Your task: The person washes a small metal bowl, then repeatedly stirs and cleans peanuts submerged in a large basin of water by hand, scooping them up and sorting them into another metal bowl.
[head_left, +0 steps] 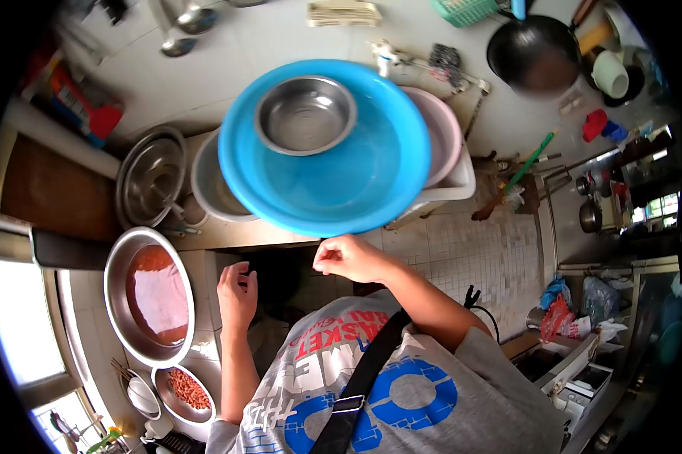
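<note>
My left hand (pixel 237 293) is raised in front of the counter, right of the large metal basin with reddish liquid (pixel 112 291). Its fingers are loosely bent, with a gap to the thumb, and nothing shows in them. Just below the near rim of a big blue plastic basin (pixel 326 219) is my right hand (pixel 350 259), fingers curled in and no object visible. Whether it touches that rim I cannot tell. A steel bowl (pixel 307 117) sits inside the blue basin, toward its back left.
A pink basin (pixel 441 136) and a metal basin (pixel 211 185) are partly covered by the blue one. Metal bowls (pixel 152 178) lean at the left. Reddish pieces fill a small bowl (pixel 187 390). A black wok (pixel 534 53) hangs at the upper right.
</note>
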The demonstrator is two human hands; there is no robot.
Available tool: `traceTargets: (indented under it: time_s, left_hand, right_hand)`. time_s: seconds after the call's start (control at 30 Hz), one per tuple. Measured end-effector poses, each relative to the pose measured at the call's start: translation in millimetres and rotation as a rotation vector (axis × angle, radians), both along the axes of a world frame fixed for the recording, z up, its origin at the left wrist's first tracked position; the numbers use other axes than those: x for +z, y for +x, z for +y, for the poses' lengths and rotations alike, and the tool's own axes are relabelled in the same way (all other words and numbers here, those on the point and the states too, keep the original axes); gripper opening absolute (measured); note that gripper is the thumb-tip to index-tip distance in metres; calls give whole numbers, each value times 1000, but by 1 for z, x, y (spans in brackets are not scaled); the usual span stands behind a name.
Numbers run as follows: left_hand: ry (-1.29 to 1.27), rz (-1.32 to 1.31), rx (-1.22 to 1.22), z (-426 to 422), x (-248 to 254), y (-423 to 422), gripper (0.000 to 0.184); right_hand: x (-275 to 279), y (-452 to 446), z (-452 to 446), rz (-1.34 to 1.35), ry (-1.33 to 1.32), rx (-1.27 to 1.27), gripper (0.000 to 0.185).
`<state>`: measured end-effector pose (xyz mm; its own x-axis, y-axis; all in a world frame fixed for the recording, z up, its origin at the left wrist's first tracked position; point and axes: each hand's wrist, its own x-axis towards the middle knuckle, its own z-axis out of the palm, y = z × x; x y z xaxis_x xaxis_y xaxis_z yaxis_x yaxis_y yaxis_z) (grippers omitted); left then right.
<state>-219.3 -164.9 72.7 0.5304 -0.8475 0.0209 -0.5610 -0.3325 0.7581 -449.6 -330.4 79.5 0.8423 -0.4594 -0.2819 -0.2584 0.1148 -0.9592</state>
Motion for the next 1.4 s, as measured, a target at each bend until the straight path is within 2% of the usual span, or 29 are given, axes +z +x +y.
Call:
traceTargets:
  time_s: [0.1, 0.13, 0.27, 0.37, 0.57, 0.77, 0.87, 0.9, 1.0, 1.13, 1.17, 1.23, 1.4]
  left_hand:
    - [41, -119, -191, -20, -26, -38, 20]
    - [89, -85, -210, -27, -27, -47, 22]
    - [153, -45, -210, -51, -19, -77, 18]
    - [93, -134, -316, -57, -27, -68, 14]
    - [101, -173, -239, -69, -17, -78, 18]
    - [160, -209, -55, -60, -5, -81, 20]
    - [92, -219, 65, -42, -14, -72, 14]
    - [46, -265, 87, -33, -19, -68, 19]
    - [149, -129, 284, -16, -4, -74, 49]
    - [215, -159, 365, 31, -5, -74, 29]
    - [177, -306, 340, 47, -13, -74, 35]
    - [320, -278, 447, 86, 2, -91, 43]
    - [417, -122, 724, 157, 4, -110, 47]
  right_hand:
    - [6, -42, -14, 115, -171, 50, 16]
    - [6, -55, -22, 144, -167, 65, 17]
    - [10, -108, -50, 234, -257, -35, 16]
    - [3, -129, -64, 234, -345, -153, 14]
    - [-7, -142, -74, 236, -311, -181, 14]
    - [-3, -127, -74, 272, -288, -64, 15]
    - [0, -114, -73, 262, -311, 21, 16]
    - [1, -109, -71, 279, -291, 54, 16]
    - [-8, -88, -66, 266, -285, 155, 17]
    - [-7, -51, -51, 246, -258, 311, 17]
    - [-7, -40, -49, 244, -258, 349, 17]
    - [-5, -28, -28, 250, -242, 459, 17]
    - [0, 34, -3, 205, -269, 681, 17]
